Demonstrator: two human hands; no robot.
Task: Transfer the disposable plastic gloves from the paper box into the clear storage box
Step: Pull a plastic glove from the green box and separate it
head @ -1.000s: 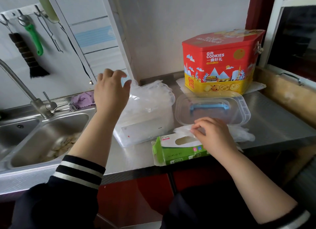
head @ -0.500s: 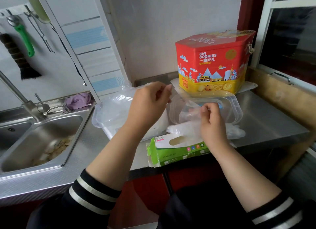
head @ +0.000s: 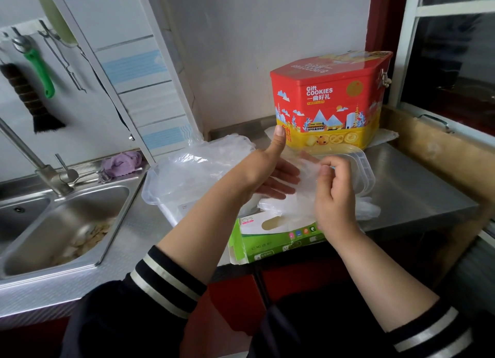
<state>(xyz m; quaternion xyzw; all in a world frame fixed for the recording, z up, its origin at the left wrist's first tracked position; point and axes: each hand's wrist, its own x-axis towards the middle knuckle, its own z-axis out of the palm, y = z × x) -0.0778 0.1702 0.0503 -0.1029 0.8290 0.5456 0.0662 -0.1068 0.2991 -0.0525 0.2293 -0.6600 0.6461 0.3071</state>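
The green and white paper box (head: 267,241) lies at the counter's front edge, with clear gloves bulging from its top slot. Above it my right hand (head: 334,194) pinches a thin plastic glove (head: 308,167). My left hand (head: 267,170) is held flat with the thumb up, its straight fingers against that glove. The clear storage box (head: 166,197) stands to the left, heaped with crumpled clear gloves. Its lid (head: 365,167) lies behind my right hand.
A red and yellow cookie tin (head: 329,100) stands at the back against the wall. More loose gloves (head: 371,210) lie on the steel counter at the right. A sink (head: 67,224) with a faucet (head: 40,167) and a purple cloth (head: 120,162) is to the left.
My left hand came from the storage box over to the right and opened flat. My right hand lifted a glove up from the paper box to meet it.
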